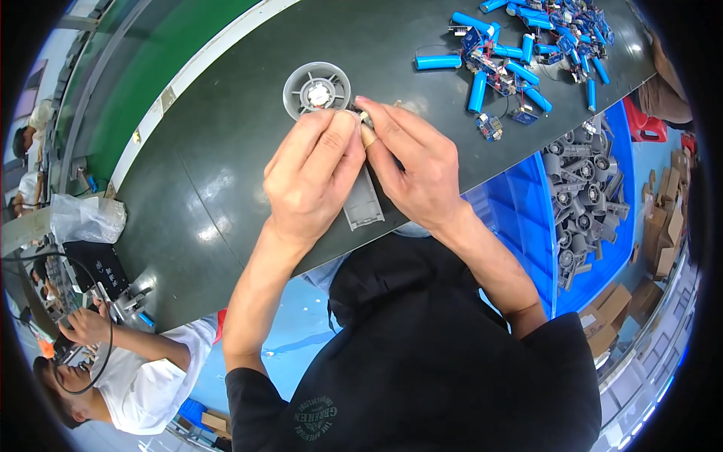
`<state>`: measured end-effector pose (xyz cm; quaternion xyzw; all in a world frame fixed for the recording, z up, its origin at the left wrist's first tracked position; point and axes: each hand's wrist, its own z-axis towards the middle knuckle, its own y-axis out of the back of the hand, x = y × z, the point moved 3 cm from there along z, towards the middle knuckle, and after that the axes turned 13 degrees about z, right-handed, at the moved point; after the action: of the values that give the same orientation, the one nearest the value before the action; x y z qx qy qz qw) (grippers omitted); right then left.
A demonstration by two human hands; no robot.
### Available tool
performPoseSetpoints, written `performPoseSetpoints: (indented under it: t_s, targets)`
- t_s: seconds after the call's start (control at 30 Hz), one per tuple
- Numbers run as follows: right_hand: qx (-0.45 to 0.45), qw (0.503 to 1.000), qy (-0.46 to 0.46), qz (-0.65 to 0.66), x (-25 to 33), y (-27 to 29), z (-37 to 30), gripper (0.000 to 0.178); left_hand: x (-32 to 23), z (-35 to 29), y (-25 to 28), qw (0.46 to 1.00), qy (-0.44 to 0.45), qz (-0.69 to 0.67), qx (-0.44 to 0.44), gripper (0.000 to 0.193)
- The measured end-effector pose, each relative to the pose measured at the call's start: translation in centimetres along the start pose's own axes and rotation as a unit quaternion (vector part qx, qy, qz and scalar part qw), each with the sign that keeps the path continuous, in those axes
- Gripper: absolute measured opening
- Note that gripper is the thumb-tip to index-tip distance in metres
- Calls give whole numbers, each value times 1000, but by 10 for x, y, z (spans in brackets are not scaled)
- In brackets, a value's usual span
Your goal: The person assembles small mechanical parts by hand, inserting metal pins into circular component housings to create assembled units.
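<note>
A grey plastic fan housing [285, 90] lies on the dark green table. Its round ring has spokes and a white hub in the middle, and its open trough-like handle [365, 205] runs toward me below my hands. Over the joint of ring and handle, my left hand [310, 172] is closed, thumb and fingers pinched; whatever they grip is hidden. My right hand [418, 158] is closed too, its thumb and forefinger pinching a small pale connector [364, 117] right beside the left fingertips. Part of the handle is covered by both hands.
Blue cylindrical batteries wired to small circuit boards [493, 71] are heaped at the far right of the table [218, 151]. A blue bin [520, 218] of grey housings stands right of me. On the left sit a plastic bag [86, 218] and another person [151, 373].
</note>
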<state>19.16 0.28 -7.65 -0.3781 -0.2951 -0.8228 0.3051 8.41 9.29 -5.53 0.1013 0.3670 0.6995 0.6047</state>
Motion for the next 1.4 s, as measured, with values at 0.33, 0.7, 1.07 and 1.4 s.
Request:
performPoseSetpoints:
  t_s: [0.33, 0.7, 1.07, 1.4]
  targets:
    - [-9, 1000, 19, -6, -1, -3, -1, 34, 1, 1, 3, 1000, 5, 2, 16, 25]
    - [4, 1000, 18, 1, 0, -2, 0, 34, 0, 4, 5, 999, 17, -21, 41, 24]
    - [8, 999, -30, 30, 0, 0, 0, 33, 0, 6, 4, 995, 51, -41, 73, 25]
    - [-19, 982, -141, 123, -3, 0, -2, 30, 38, 19, 10, 967, 162, -108, 167, 72]
